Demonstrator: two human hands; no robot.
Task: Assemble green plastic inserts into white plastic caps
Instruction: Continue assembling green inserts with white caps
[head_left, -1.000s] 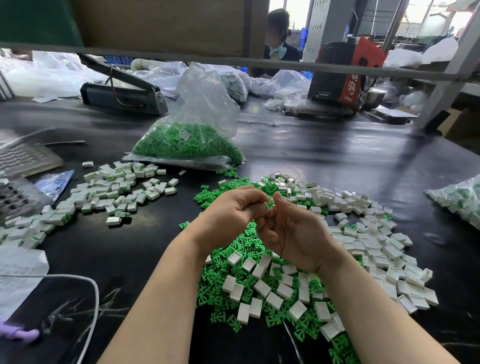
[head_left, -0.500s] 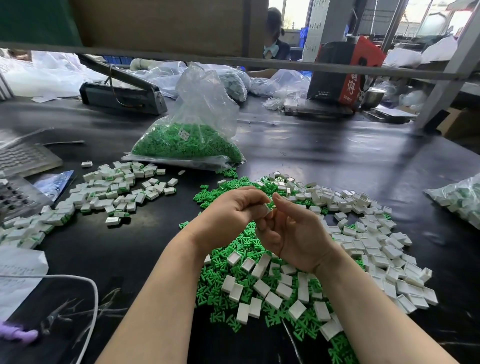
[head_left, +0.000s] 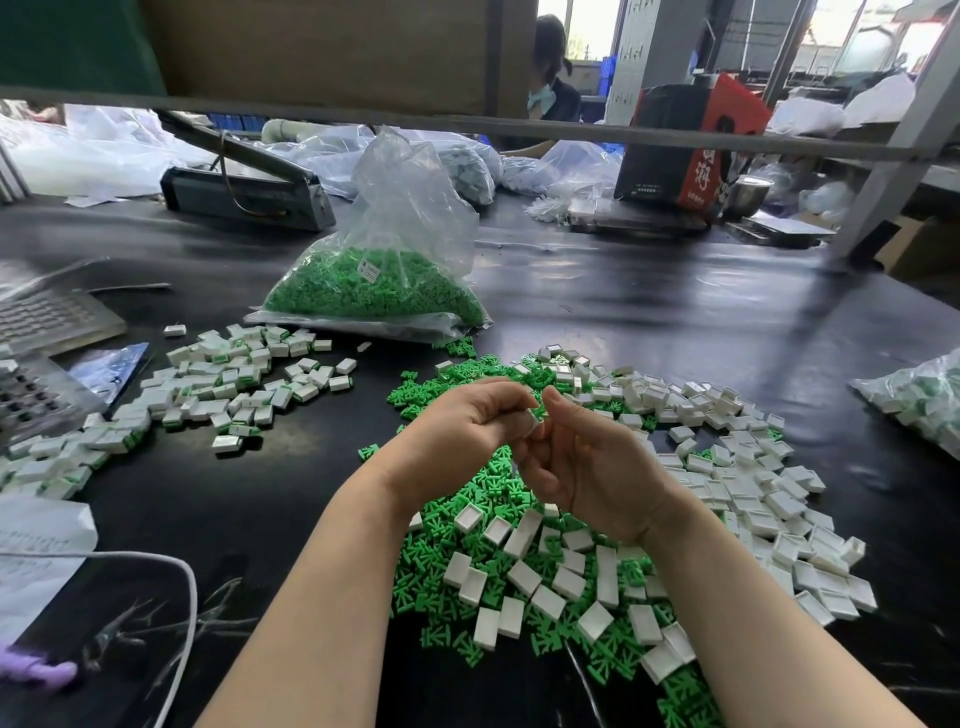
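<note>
Head view: your left hand (head_left: 457, 431) and right hand (head_left: 587, 467) meet above the loose green inserts (head_left: 467, 530), fingers of both curled, pinching one small white cap (head_left: 535, 414) with green showing between their tips. Loose white caps (head_left: 753, 499) spread right; finished pieces (head_left: 208, 384) lie left, the bag of inserts (head_left: 379, 280) beyond.

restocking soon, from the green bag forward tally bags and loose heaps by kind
bag of green inserts: 1
bag of white-and-green pieces, right edge: 1
heap of assembled caps, left: 1
mixed heap of inserts and caps, centre: 1
total: 4
</note>
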